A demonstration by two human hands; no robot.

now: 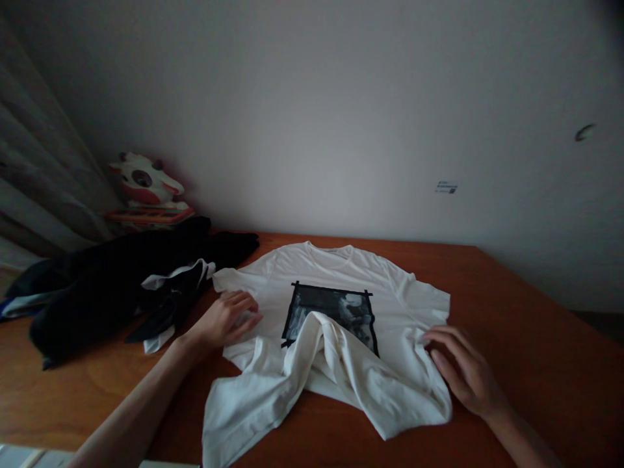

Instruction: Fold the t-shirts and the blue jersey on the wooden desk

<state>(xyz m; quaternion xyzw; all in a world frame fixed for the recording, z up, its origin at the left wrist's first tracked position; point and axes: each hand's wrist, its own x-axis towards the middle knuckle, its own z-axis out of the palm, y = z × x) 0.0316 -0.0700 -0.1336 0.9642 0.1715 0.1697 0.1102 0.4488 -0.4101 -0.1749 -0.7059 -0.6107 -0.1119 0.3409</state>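
White T-shirt (pixel 316 357) on worktop (pixel 517 312), lower centre of frame, upper half spread, bottom part rumpled; apparently mid-straightening, next move likely calling for drawing folds flat. Left hand (pixel 229 318) loosely curled at shirt's frame-left side, right hand (pixel 463 367) half-open at frame-right edge, cannot tell if either grips cloth. Collar near worktop's back edge, tight at frame left beside dark clothes (pixel 107 286), roomier at right.

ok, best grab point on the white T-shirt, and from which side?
Probably the raised fold in the white T-shirt, pinched from above, closing on its left and right flanks. It stands up in a ridge over the dark print; the collar lies nearly flat, so likely offers less to pinch.
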